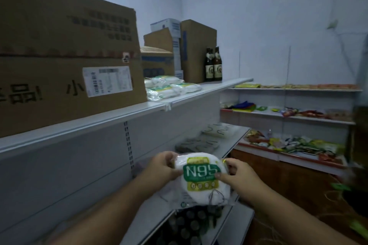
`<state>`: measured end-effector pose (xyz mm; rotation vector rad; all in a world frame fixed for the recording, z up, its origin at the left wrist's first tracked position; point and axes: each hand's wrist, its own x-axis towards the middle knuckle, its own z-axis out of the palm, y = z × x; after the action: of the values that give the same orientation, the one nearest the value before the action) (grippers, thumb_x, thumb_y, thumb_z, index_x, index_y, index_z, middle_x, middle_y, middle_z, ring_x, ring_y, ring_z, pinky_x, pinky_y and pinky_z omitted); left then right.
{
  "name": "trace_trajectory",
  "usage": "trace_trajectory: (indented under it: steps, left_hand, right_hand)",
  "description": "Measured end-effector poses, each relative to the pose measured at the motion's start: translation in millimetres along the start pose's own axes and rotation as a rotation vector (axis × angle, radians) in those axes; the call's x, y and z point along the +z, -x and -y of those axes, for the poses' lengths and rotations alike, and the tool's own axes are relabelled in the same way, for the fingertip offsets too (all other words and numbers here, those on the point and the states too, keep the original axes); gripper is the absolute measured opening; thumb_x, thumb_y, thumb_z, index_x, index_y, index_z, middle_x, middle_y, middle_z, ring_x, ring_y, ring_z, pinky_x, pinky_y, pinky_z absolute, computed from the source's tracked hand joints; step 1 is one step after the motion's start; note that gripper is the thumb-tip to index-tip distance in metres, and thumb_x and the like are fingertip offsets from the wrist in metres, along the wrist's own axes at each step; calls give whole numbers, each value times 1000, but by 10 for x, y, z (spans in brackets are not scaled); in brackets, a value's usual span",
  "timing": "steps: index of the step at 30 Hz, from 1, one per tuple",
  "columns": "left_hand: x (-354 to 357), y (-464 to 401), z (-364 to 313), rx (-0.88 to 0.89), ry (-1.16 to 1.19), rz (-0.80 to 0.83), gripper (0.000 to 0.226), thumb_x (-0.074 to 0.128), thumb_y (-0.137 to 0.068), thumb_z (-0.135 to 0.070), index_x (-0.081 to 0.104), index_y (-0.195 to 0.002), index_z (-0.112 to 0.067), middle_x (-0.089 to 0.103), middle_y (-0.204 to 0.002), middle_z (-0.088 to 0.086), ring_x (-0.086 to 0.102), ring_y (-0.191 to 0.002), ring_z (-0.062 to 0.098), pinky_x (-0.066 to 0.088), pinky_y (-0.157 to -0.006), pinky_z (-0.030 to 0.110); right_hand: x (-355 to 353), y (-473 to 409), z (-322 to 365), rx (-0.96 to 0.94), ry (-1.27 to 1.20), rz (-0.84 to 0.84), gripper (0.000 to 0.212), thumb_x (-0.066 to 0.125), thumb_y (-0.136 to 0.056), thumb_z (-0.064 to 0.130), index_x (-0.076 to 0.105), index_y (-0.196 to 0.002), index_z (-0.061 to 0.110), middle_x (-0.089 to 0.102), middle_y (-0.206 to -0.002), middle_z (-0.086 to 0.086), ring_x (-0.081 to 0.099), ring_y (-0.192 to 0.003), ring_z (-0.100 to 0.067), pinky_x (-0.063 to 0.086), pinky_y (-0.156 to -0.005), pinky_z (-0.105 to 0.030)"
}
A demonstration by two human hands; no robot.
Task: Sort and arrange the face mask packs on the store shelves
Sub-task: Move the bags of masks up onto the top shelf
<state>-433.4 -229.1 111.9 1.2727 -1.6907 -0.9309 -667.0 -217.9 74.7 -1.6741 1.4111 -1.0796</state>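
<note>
A white face mask pack [201, 181] with a green N95 label is held in front of me, low in the middle of the view. My left hand [163, 167] grips its upper left edge. My right hand [237, 175] pinches its right edge, thumb on the label. Several more white mask packs [169, 87] lie piled on the top shelf [119, 113], to the right of the big carton. Other flat packs [201, 141] lie on the middle shelf just beyond my hands; what they are is unclear.
A large cardboard carton [65, 61] fills the left of the top shelf. Smaller boxes [179, 45] and two dark bottles [214, 63] stand further along it. Dark bottle tops [191, 223] show on the shelf below. Shelves [294, 117] with colourful packets line the far wall.
</note>
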Motion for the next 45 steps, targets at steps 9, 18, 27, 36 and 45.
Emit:
trace_trajectory:
  steps: [9, 18, 27, 36, 45]
  left_hand:
    - [873, -872, -796, -55, 192, 2, 28, 65, -82, 11, 55, -90, -13, 61, -71, 7, 61, -60, 21, 53, -55, 31]
    - [219, -1715, -1518, 68, 48, -74, 34, 68, -84, -6, 52, -113, -17, 65, -74, 10, 62, -47, 11, 50, -48, 23]
    - [-699, -2363, -1716, -7, -409, -332, 17, 61, -89, -20, 51, -96, -8, 64, -73, 9, 58, -46, 15, 46, -41, 21]
    - [-1109, -2416, -1899, -119, -1151, -453, 32, 59, -90, -35, 72, -95, -7, 74, -80, 4, 69, -56, 13, 54, -54, 24]
    - [-846, -2160, -1692, -268, -1300, -363, 40, 64, -87, -43, 65, -122, -22, 66, -117, -5, 63, -97, 12, 53, -86, 27]
  right_hand:
    - [-1196, -331, -86, -16, -127, -231, 12, 63, -90, 26, 69, -90, 15, 75, -85, 2, 71, -79, -14, 57, -78, -37]
    - [-1500, -1446, 661, -149, -2, -249, 33, 54, -92, 44, 69, -80, 17, 72, -83, -11, 67, -74, -20, 52, -68, -32]
    - [-1136, -2850, 1518, -173, 46, -99, 34, 63, -88, 45, 70, -75, 14, 68, -97, -21, 65, -84, -30, 53, -75, -36]
    - [-434, -3705, 1880, -188, 109, 150, 34, 53, -96, 39, 60, -96, 5, 34, -63, -1, 25, -51, -13, 24, -37, -20]
    - [-82, -3817, 1891, -640, 542, 87, 38, 51, -92, 47, 53, -125, 28, 54, -121, 0, 59, -94, -20, 49, -75, -33]
